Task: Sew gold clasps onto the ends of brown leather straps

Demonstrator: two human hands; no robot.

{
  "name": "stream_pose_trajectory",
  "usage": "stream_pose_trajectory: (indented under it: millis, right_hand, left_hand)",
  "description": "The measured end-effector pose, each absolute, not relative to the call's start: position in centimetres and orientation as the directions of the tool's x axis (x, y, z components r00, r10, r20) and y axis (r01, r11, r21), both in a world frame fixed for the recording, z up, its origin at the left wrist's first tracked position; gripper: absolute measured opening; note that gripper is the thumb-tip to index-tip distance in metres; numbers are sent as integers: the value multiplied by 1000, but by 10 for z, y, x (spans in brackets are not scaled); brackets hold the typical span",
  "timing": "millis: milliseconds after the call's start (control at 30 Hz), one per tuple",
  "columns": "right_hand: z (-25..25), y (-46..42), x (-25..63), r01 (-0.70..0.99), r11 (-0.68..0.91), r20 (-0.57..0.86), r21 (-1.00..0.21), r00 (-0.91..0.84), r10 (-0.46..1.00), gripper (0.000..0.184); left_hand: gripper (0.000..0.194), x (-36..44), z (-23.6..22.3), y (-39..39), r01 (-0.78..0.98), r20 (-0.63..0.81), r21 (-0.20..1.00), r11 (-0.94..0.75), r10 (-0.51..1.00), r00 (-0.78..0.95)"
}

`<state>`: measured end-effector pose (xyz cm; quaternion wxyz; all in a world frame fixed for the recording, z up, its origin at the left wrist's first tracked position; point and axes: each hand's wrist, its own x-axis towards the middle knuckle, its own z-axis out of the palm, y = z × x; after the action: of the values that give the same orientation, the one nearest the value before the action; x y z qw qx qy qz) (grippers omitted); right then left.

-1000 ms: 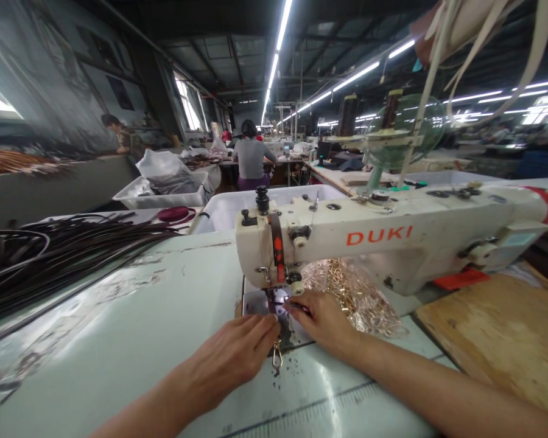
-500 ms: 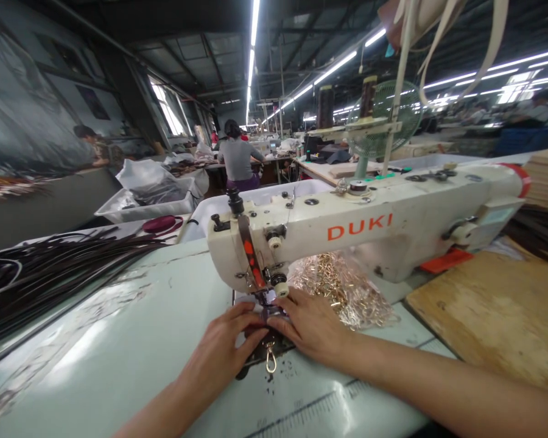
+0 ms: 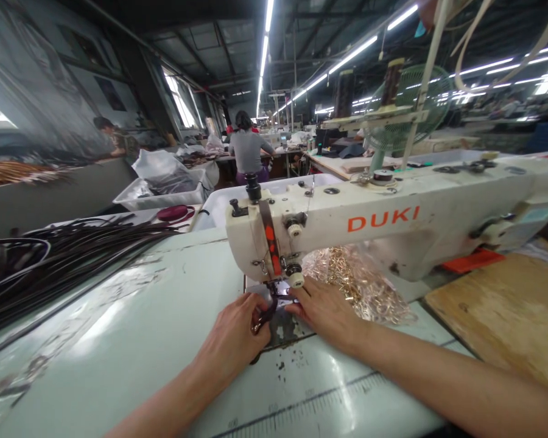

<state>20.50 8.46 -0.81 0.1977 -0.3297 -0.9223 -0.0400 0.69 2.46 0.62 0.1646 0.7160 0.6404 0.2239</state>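
A white sewing machine (image 3: 324, 228) marked DUKI stands on the pale green table. Under its needle area lies a narrow dark strap (image 3: 267, 316), curving toward me into my left hand. My left hand (image 3: 237, 331) is closed around this strap's near end, left of the needle plate (image 3: 288, 328). My right hand (image 3: 333, 313) is at the right of the presser foot, thumb and forefinger pinching the strap by the needle. A glint of metal shows at my left fingers; the snap hook seen earlier is mostly hidden there.
A bag of gold-coloured metal hooks (image 3: 356, 283) lies behind my right hand, under the machine arm. Long dark strips (image 3: 82, 261) are heaped at the left. A wooden board (image 3: 506, 310) lies at the right. Ahead, a person (image 3: 249, 149) sits facing away.
My left hand has turned and gripped the strap's near end, bending it leftward. The snap hook that hung in front is now mostly out of sight. The view has shifted left.
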Motion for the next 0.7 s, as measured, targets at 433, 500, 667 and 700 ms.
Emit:
stream_pose_trajectory:
  millis: [433, 500, 667, 700]
  right_hand:
    - [-7, 83, 203, 627, 769, 421, -125, -668, 614, 24]
    - [-7, 83, 203, 638, 760, 404, -121, -668, 625, 23]
    - [-9, 83, 203, 637, 763, 390, -108, -679, 622, 24]
    - [-9, 83, 202, 632, 768, 384, -105, -686, 617, 25]
  left_hand:
    - [30, 5, 15, 19, -301, -396, 858, 416, 909, 129]
    - [30, 8, 16, 19, -389, -406, 816, 428, 903, 141]
    - [30, 10, 13, 20, -465, -403, 773, 432, 900, 165]
    - [29, 9, 14, 20, -468, -398, 773, 428, 902, 168]
